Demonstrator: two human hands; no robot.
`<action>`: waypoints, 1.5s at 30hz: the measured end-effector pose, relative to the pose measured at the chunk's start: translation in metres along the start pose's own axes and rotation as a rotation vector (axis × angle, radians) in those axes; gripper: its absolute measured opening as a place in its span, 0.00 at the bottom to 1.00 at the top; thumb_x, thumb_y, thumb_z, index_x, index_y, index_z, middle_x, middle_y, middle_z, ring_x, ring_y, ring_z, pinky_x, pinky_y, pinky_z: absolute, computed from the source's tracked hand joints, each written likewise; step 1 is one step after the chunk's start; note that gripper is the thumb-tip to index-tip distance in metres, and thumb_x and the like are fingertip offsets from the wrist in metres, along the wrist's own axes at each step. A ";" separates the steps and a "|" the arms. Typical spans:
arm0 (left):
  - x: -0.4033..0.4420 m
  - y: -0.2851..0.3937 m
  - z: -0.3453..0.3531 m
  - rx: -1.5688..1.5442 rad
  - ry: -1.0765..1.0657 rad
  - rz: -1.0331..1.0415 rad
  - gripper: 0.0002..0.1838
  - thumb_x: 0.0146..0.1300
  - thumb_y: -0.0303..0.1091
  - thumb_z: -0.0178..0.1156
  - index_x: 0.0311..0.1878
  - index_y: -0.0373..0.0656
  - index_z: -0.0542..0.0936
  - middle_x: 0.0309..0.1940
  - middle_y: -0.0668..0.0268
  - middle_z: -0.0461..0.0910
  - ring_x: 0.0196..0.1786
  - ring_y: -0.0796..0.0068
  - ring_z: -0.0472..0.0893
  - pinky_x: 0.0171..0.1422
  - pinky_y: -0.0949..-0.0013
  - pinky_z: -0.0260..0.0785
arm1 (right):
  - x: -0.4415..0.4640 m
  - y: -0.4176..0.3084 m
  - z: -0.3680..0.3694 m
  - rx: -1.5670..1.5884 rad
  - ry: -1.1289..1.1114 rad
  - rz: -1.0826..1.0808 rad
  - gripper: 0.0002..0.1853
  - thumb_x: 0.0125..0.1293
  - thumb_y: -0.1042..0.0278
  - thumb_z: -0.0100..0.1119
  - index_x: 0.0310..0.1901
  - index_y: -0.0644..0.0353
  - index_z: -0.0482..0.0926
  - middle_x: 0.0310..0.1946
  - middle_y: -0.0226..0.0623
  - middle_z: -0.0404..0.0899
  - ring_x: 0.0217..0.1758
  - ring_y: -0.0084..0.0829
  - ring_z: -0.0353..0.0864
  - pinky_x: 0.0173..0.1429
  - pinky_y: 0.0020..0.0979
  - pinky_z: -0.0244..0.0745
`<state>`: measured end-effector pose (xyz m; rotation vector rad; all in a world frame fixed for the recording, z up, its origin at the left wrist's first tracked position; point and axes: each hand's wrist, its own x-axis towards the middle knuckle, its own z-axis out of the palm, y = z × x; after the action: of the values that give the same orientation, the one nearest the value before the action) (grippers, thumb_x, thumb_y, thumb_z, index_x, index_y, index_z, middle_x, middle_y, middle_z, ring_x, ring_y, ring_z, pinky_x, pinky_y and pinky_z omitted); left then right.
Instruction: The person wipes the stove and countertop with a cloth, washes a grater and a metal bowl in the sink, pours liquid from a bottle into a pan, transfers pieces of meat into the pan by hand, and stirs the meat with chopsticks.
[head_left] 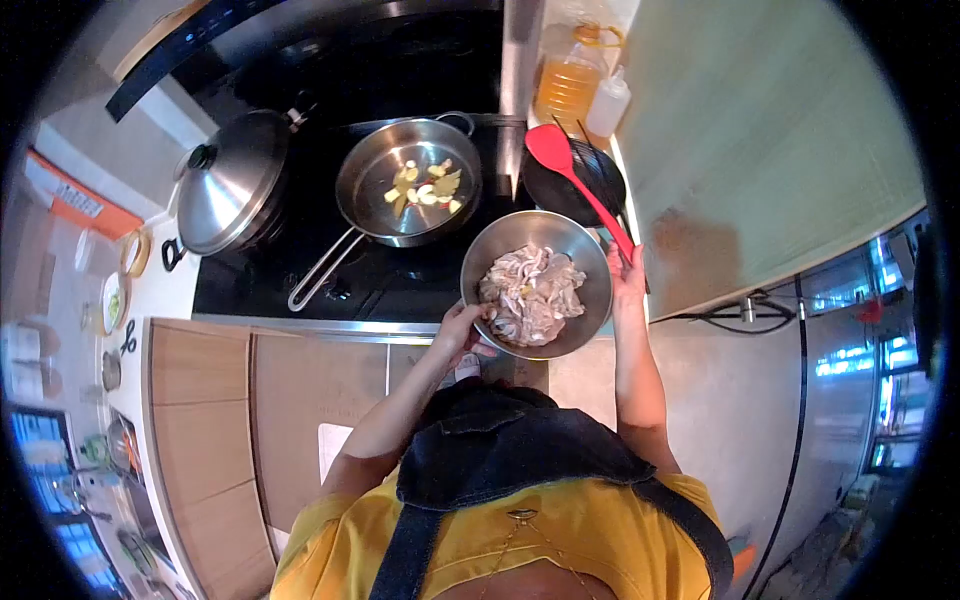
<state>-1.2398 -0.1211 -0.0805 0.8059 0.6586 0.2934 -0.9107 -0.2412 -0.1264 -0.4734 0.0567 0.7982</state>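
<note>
My left hand (463,328) grips the near-left rim of a steel mixing bowl (480,262), its thumb over the edge. Pale raw meat pieces (536,295) lie in the bowl. My right hand (628,272) is closed around the handle end of a red spatula (573,172), close beside the bowl's right rim. The spatula's broad head points away from me, above a black basket (600,182). Left of the bowl, a steel frying pan (362,190) stands on the hob, with garlic or ginger pieces and bay leaves (428,188) in it.
A lidded steel wok (232,185) stands on the left of the black hob (250,290). Behind the basket are a large oil bottle (570,85) and a white squeeze bottle (608,104). The pan's long handle (325,272) sticks out toward me. A wall (760,130) borders the right side.
</note>
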 end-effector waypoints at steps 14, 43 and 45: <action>-0.005 -0.016 0.005 0.096 0.129 0.078 0.21 0.59 0.33 0.46 0.55 0.38 0.60 0.37 0.53 0.76 0.24 0.61 0.80 0.21 0.62 0.78 | -0.015 0.002 0.010 -0.125 0.098 -0.073 0.23 0.60 0.52 0.55 0.47 0.65 0.70 0.41 0.47 0.75 0.43 0.36 0.76 0.47 0.32 0.75; -0.003 0.001 -0.008 0.098 0.071 0.105 0.24 0.58 0.27 0.51 0.56 0.35 0.57 0.42 0.53 0.73 0.31 0.61 0.81 0.26 0.65 0.80 | -0.035 -0.016 0.047 -0.268 0.157 -0.036 0.14 0.60 0.72 0.55 0.44 0.73 0.70 0.35 0.51 0.73 0.34 0.40 0.76 0.37 0.30 0.77; -0.005 0.006 -0.015 0.106 0.035 0.096 0.24 0.59 0.30 0.53 0.57 0.36 0.57 0.42 0.53 0.73 0.31 0.60 0.81 0.26 0.66 0.80 | -0.036 -0.015 0.045 -0.244 0.263 -0.054 0.15 0.61 0.71 0.54 0.45 0.74 0.69 0.35 0.51 0.72 0.38 0.41 0.75 0.38 0.29 0.77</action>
<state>-1.2531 -0.1109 -0.0819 0.9372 0.6742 0.3625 -0.9307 -0.2551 -0.0719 -0.8059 0.1908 0.6891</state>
